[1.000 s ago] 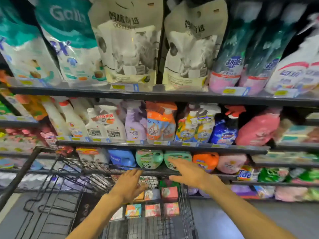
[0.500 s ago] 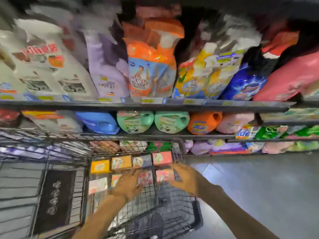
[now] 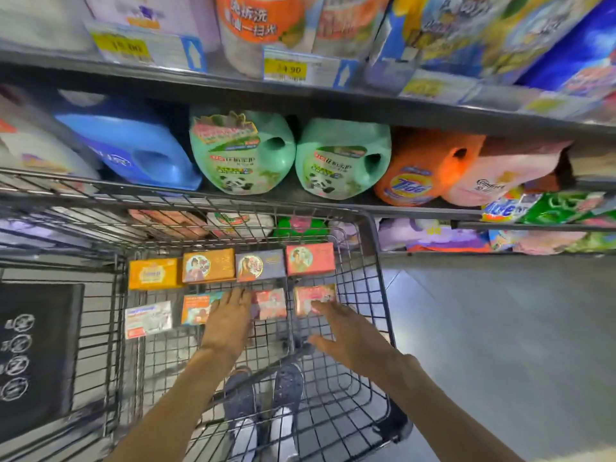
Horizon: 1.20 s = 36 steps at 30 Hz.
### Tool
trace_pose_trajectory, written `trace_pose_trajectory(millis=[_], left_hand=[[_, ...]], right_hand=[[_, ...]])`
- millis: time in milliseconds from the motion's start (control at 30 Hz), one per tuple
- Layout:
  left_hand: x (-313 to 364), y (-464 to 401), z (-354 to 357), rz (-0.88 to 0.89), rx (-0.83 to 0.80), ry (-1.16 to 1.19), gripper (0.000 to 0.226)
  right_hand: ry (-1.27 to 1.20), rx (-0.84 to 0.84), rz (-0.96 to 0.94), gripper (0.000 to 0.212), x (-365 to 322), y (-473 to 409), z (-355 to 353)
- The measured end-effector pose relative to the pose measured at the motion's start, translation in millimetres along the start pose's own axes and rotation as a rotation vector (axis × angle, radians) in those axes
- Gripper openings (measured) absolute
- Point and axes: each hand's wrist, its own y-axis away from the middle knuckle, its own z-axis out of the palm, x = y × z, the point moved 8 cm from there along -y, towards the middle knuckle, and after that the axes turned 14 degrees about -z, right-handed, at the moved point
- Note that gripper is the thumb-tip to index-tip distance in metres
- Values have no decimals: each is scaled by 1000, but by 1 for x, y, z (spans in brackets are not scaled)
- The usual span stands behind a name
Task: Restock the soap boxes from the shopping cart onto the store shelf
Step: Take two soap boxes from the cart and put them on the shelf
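Several small soap boxes lie in two rows on the floor of the wire shopping cart. The far row has a yellow box, an orange box, a purple box and a red box. In the near row lie a white box, an orange-blue box, a pink box and another pink box. My left hand hovers flat between the orange-blue and pink boxes. My right hand reaches with spread fingers, its fingertips at the right pink box. Both hands hold nothing.
The store shelf rises behind the cart, with a blue jug, two green detergent jugs and an orange Tide jug. Bagged goods fill the lowest shelf. A black panel lies at the left. Grey floor lies right of the cart.
The view has dropped from the shelves toward the cart. Both hands have moved down from the cart rim into the basket, over the near row of soap boxes.
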Motion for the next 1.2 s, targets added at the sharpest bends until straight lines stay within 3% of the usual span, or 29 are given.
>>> trace_pose_trajectory(millis=[267, 400, 600, 833, 967, 1200], left_hand=[[-2, -5, -13, 19, 62, -2, 72], [-5, -5, -16, 46, -12, 228, 77], [-13, -2, -14, 28, -259, 603, 70], [-52, 14, -16, -60, -256, 963, 50], [-74, 28, -11, -72, -251, 1043, 53], [-80, 34, -1, -104, -303, 1051, 48]], right_hand=[[-25, -3, -4, 66, -12, -1, -10], [-8, -4, -12, 65, -15, -3, -15], [22, 13, -34, 64, -24, -13, -23], [80, 52, 76, 52, 2, -36, -13], [137, 91, 229, 44, 24, -51, 2], [276, 44, 437, 81, 43, -71, 12]])
